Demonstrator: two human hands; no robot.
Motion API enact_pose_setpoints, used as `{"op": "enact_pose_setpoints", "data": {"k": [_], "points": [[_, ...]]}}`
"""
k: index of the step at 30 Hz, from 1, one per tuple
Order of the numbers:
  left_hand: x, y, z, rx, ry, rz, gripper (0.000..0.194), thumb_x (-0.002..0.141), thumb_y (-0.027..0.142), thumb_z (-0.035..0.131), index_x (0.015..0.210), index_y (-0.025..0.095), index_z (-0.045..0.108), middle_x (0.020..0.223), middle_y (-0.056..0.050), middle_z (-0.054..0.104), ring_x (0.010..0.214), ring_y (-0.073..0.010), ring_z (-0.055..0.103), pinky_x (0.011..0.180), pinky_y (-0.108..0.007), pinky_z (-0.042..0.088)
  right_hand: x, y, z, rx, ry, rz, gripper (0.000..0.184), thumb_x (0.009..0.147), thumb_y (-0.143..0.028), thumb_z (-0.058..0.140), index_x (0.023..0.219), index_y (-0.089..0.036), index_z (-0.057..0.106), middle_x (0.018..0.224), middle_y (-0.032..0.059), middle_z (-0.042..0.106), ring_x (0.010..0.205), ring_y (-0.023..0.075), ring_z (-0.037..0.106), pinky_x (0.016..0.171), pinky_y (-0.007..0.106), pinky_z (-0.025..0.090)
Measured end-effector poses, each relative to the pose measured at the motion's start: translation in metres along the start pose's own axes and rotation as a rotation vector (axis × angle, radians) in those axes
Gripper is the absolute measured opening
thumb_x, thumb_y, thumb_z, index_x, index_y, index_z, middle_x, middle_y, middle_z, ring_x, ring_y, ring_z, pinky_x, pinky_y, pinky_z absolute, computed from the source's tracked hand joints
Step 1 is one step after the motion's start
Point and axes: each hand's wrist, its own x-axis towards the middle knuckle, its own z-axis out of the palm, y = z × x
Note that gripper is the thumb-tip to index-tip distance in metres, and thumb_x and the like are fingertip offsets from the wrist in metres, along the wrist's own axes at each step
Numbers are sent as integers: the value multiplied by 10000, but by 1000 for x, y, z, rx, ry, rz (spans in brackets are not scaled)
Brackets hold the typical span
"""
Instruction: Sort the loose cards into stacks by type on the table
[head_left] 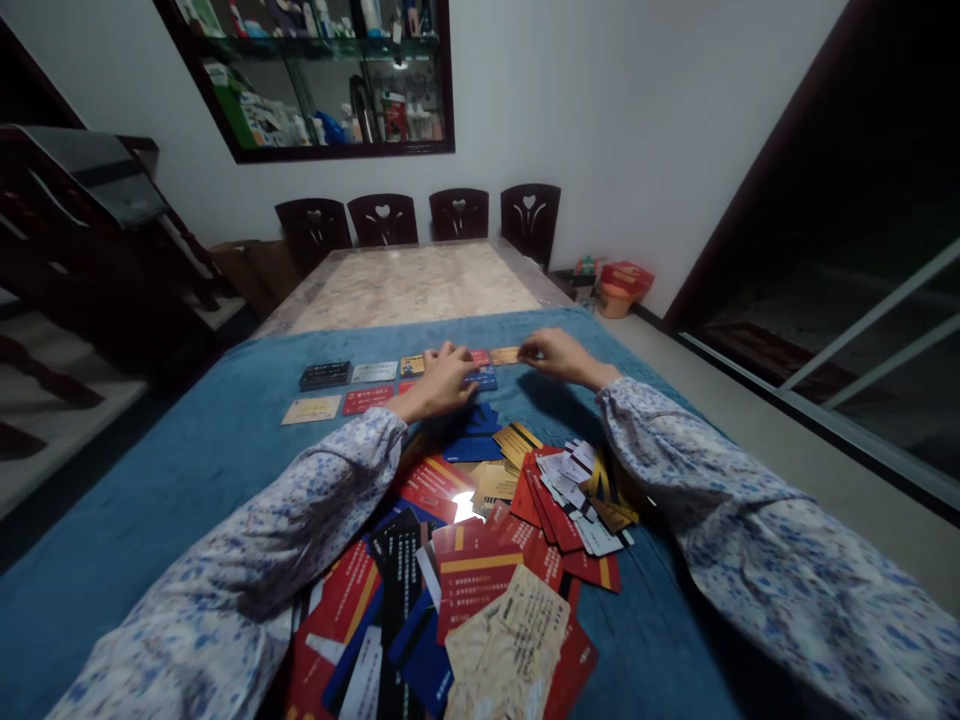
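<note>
My left hand [441,380] reaches over two short rows of cards, its curved fingers apart and partly hiding the cards beneath. Close to its fingertips lie a red card [480,356] and a blue card [483,378]. At the right end of the far row, my right hand [561,355] has its fingers pinched at the edge of a gold card [504,356]. Further left lie a black stack of cards [325,375], a silver card [375,372], a cream card [311,409] and a red card [367,399].
Between my forearms spreads a loose heap of mixed cards [480,580], some glossy. A blue cloth [187,470] covers the near part of the table; its far end shows a stone-patterned top [427,285]. Several dark chairs [459,215] stand along the far side.
</note>
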Motion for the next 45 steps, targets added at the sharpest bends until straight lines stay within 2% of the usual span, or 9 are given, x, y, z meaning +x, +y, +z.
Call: {"op": "enact_pose_setpoints", "data": {"k": [7, 14, 19, 28, 35, 45], "points": [[-35, -1, 1, -7, 16, 23, 252, 957, 301, 585, 1131, 232, 753, 1288, -115, 650, 1254, -334, 440, 1038, -540, 308, -14, -37, -2, -4, -11, -40, 236, 920, -233, 600, 990, -189, 821, 1003, 113, 797, 944, 244, 685, 787, 287, 433], [-65, -5, 10, -69, 66, 78, 231, 941, 297, 637, 1120, 207, 752, 1236, -116, 689, 1228, -336, 453, 1043, -567, 295, -25, -62, 9, 27, -22, -154, 196, 897, -179, 634, 970, -186, 815, 982, 99, 794, 927, 227, 681, 822, 292, 453], [-80, -3, 9, -80, 25, 57, 240, 941, 322, 651, 1131, 215, 752, 1204, -111, 695, 1225, -337, 443, 1058, -576, 276, -33, -78, 17, 20, -59, -176, 177, 924, -228, 661, 999, -183, 814, 992, 113, 777, 963, 247, 651, 834, 320, 451], [-89, 12, 8, -61, -119, 87, 205, 927, 320, 687, 1072, 194, 758, 1221, -111, 693, 1279, -356, 429, 1061, -589, 298, -47, -103, 14, 89, -118, -219, 160, 891, -266, 739, 1027, -215, 808, 1009, 104, 762, 984, 254, 645, 863, 362, 473], [-90, 10, 8, -20, -102, 120, 213, 934, 379, 677, 970, 181, 746, 1170, -113, 695, 1214, -337, 476, 1034, -535, 358, -52, -118, 13, 69, -195, -222, 204, 868, -339, 784, 1032, -219, 799, 1083, 105, 759, 1043, 264, 648, 844, 354, 485], [-89, 9, 8, -11, -105, 120, 213, 946, 356, 643, 991, 176, 748, 1182, -129, 688, 1222, -325, 492, 1054, -518, 380, -52, -123, 11, 34, -254, -221, 408, 839, -422, 809, 1170, -185, 774, 1170, 142, 721, 1092, 303, 630, 885, 390, 484]]}}
